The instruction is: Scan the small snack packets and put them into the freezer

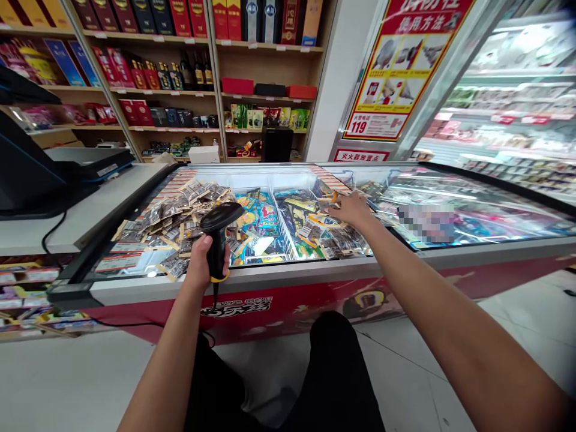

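My left hand (198, 258) is wrapped round the grip of a black barcode scanner (219, 225) with yellow trim, held upright at the freezer's front edge. A cord runs down from the scanner's base. Beyond it, many small clear packets with dark contents (168, 219) lie heaped on the left glass lid. My right hand (353, 208) reaches over a second heap of such packets (344, 240) at the middle, its fingers stretched out and apart. Whether its fingertips touch a packet is unclear. Blue bags (258, 213) show inside the chest freezer (306, 270) between the heaps.
At left stands a counter (31, 231) with a dark device (27, 156) and trailing cable. Shelves of boxes and bottles (180, 78) line the back. A red sign (387, 78) hangs behind the freezer, with a lit display cooler (508, 114) at right. My knees are close to the freezer's front.
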{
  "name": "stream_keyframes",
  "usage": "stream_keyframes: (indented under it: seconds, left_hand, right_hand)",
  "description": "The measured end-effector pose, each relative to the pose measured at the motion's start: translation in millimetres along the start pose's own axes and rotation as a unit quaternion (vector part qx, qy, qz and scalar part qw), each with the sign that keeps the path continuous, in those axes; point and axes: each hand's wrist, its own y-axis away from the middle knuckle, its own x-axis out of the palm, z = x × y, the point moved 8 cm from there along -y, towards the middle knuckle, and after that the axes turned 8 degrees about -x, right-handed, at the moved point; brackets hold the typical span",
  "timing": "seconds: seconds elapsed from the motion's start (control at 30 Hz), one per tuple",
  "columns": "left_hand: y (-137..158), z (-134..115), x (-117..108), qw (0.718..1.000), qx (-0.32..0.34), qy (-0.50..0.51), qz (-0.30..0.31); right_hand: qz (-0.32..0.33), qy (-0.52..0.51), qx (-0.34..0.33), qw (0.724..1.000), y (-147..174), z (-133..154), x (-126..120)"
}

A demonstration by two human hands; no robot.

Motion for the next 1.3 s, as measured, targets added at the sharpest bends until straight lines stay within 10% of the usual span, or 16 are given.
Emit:
stream_keyframes:
  seconds: [0.13,0.37,0.7,0.9,1.1,1.3]
  left_hand:
    - [-0.7,1.5,-1.0,1.0,-0.008,-0.007,0.003]
    - [-1.1,1.9,-0.8,1.0,-0.012,-0.003,0.001]
    - [-0.3,1.1,1.1,1.0,-0.013,-0.002,-0.001]
    - [-1.5,3.0,1.0,1.0,-0.007,-0.002,0.011]
    - [-1.5,4.0,0.6,1.0,0.0,-0.001,0.005]
    - [-1.1,3.6,1.5,1.0,-0.008,-0.016,-0.006]
  right_hand:
    - [-0.07,-0.029,-0.051,0.996,-3.3,-1.3,-5.1]
    - [-0.082,-0.071,0.143,0.984,4.2,-60.3,13.5]
    - [-0.206,-0.25,-0.008,0.946,-5.1,-24.4,-29.6]
    - [-0.173,-0.486,-0.167,0.841,2.3,54.8,-49.1]
    - [-0.034,-0.725,-0.087,0.682,15.2,131.0,-18.3]
    - [0.036,-0.756,-0.127,0.641,34.5,191.9,-0.2]
